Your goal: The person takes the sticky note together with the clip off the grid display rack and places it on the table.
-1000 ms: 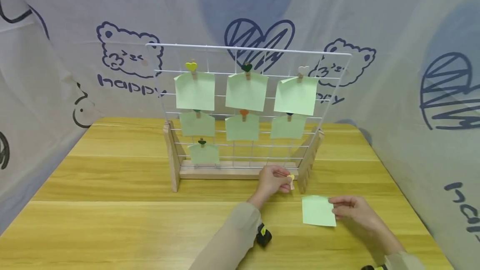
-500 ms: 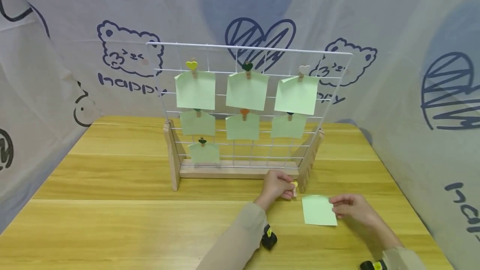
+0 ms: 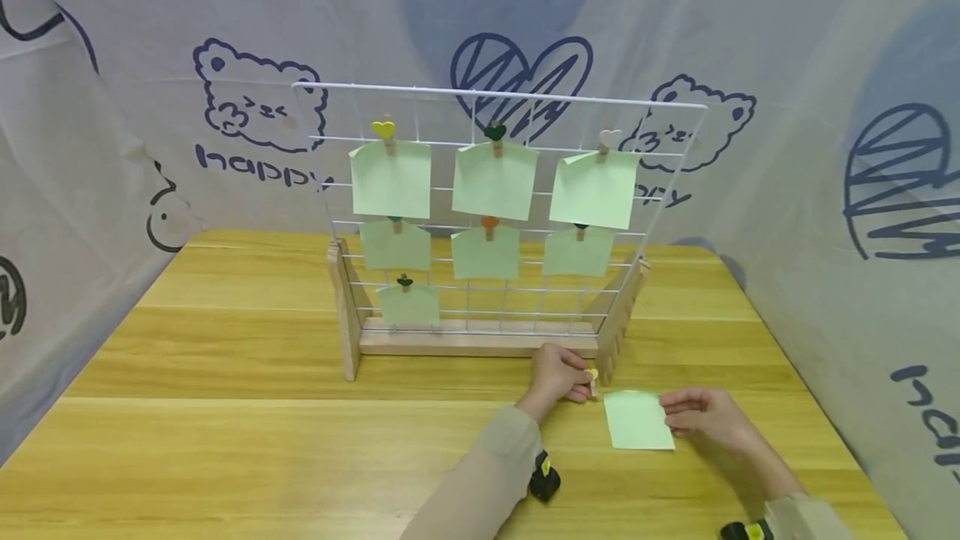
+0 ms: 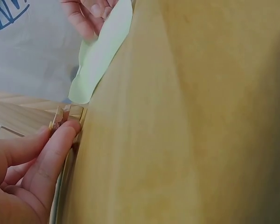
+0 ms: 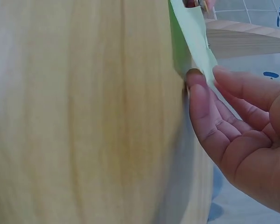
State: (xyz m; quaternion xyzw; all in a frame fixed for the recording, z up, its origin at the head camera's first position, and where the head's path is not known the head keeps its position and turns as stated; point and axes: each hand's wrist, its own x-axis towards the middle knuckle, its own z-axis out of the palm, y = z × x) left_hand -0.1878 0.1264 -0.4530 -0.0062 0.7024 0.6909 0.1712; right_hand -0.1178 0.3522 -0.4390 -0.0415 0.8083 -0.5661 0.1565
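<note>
My left hand (image 3: 557,375) pinches a small wooden clothespin (image 3: 593,382) with a yellow heart on it, just in front of the rack's right foot. To its right, my right hand (image 3: 708,417) holds a pale green sticky note (image 3: 638,421) by its right edge, between thumb and fingers. The clothespin sits close to the note's upper left corner. In the left wrist view the clothespin (image 4: 60,116) points toward the note (image 4: 100,53). From the right wrist, the note (image 5: 196,39) shows edge-on, raised at a slant over the table.
A white wire grid (image 3: 498,96) stands in a wooden base (image 3: 480,346) behind the hands. Several green notes (image 3: 493,182) hang on it from heart clothespins, in three rows; the bottom row has one note (image 3: 408,305) at left. Patterned cloth (image 3: 795,190) surrounds the wooden table (image 3: 225,440).
My left hand has moved right and toward me with the clothespin, from the rack's base to near the note. My right hand and the note have barely moved.
</note>
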